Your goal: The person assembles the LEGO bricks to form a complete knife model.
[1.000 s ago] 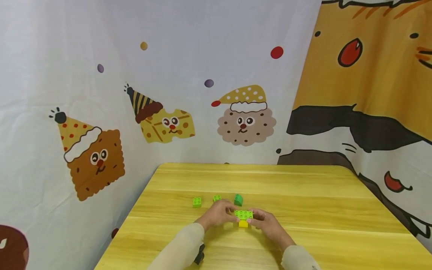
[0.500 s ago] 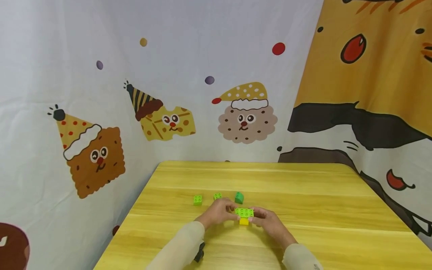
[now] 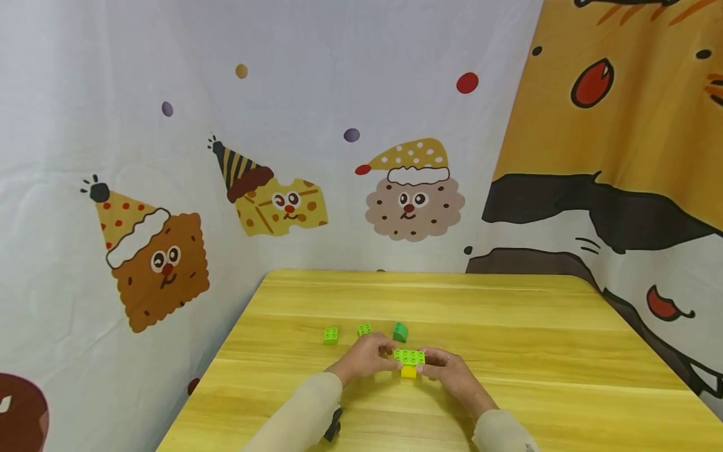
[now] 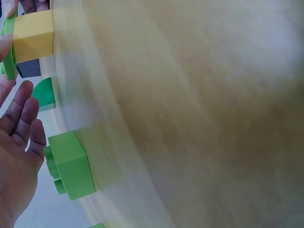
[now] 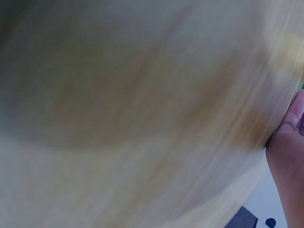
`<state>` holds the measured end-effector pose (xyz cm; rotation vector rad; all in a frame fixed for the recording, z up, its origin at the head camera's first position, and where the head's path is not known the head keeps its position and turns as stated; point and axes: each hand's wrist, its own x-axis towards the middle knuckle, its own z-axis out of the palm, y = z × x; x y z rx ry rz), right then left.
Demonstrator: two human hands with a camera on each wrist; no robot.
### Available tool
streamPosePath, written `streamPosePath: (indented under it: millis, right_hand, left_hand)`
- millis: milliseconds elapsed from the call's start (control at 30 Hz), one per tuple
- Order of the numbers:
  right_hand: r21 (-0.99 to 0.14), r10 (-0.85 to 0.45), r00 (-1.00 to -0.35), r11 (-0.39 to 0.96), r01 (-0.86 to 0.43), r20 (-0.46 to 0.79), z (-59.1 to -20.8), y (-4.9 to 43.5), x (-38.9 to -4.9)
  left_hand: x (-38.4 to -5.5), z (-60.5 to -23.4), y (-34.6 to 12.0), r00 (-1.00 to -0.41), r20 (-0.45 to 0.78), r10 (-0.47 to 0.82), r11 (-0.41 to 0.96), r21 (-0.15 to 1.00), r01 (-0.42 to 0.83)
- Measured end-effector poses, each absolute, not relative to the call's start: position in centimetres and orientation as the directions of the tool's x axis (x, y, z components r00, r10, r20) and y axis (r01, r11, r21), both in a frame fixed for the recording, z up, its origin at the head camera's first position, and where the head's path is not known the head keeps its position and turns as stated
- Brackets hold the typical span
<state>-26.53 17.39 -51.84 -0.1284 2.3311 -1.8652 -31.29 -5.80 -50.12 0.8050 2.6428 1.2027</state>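
A light green studded brick [image 3: 409, 357] sits flat on top of a yellow block [image 3: 408, 372] on the table. My left hand [image 3: 364, 361] pinches the green brick's left end between thumb and fingers. At its right end my right hand [image 3: 452, 373] grips it the same way. The left wrist view shows the green brick edge-on against the yellow block [image 4: 33, 35], with the left hand [image 4: 19, 142] partly in view. Only part of the right hand [image 5: 287, 142] appears in the right wrist view.
Behind the hands lie a dark green curved brick [image 3: 400, 332] and two small light green bricks, one [image 3: 330, 336] farther left and one [image 3: 364, 329] partly covered by the left hand. A dark object [image 3: 333, 425] shows beside the left sleeve. A printed cloth [image 3: 316, 94] hangs behind the wooden table [image 3: 542, 339].
The view has tilted slightly. Both hands keep their hold on the green brick, which stays on the yellow block.
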Motion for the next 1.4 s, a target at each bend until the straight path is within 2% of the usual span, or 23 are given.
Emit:
streamPosePath:
  millis: [233, 667, 1000, 1200, 1400]
  right_hand:
    - [-0.976, -0.133, -0.988, 0.213, 0.051, -0.080, -51.94, 17.30, -26.62]
    - [-0.974, -0.167, -0.983, 0.223, 0.040, -0.079, -51.97, 17.54, -26.74]
    - [-0.972, -0.121, -0.988, 0.227, 0.066, -0.095, -51.94, 17.34, -26.70]
    - [-0.975, -0.150, -0.984, 0.215, 0.059, -0.093, -51.85, 17.47, -26.56]
    - [-0.977, -0.144, -0.986, 0.207, 0.054, -0.085, -51.85, 17.47, -26.49]
  left_hand:
    - [-31.26, -50.13, -5.83, -0.853, 0.092, 0.513, 0.544, 0.735, 0.406]
    - [-31.27, -50.15, -5.98, -0.844, 0.090, 0.529, 0.552, 0.719, 0.423]
    - [-31.19, -50.30, -5.87, -0.838, 0.109, 0.535, 0.529, 0.730, 0.432]
    - [-31.19, -50.21, -6.01, -0.828, 0.113, 0.549, 0.529, 0.721, 0.448]
    - [-31.21, -50.02, -6.67, -0.843, 0.106, 0.527, 0.534, 0.731, 0.426]
